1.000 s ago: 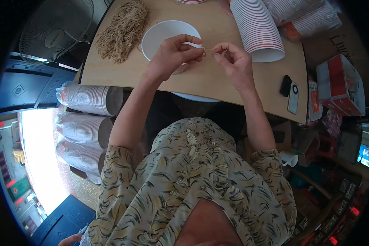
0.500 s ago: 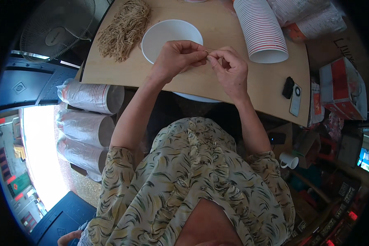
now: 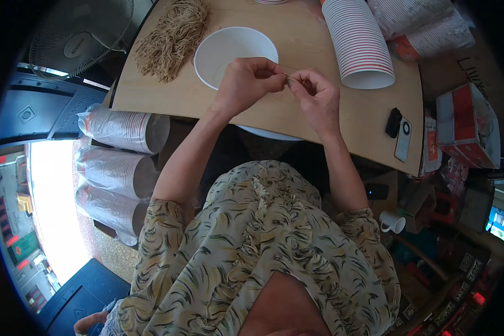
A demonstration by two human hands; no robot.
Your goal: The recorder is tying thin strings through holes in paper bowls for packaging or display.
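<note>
My left hand [image 3: 247, 84] and my right hand [image 3: 317, 99] meet over the near part of the table, fingertips almost touching. Both are closed in a pinch on a thin tan strand [image 3: 288, 78], of which only a short bit shows between the fingers. Just behind my left hand stands a large white paper bowl [image 3: 229, 47], its mouth facing up and its near rim partly covered by the hand. To the left of the bowl lies a tangled heap of tan strands [image 3: 171, 42].
A long nested stack of paper bowls [image 3: 358, 45] lies at the right, with bagged bowls [image 3: 431, 45] behind it. A phone [image 3: 403, 139] and a small black object [image 3: 393, 122] rest near the right edge. Bagged bowl stacks [image 3: 115, 173] sit left, below a fan [image 3: 78, 42].
My hands have shifted very slightly right, and the fingertips have drawn marginally apart. Both keep their pinch on the strand; the bowl and the heap stay in place.
</note>
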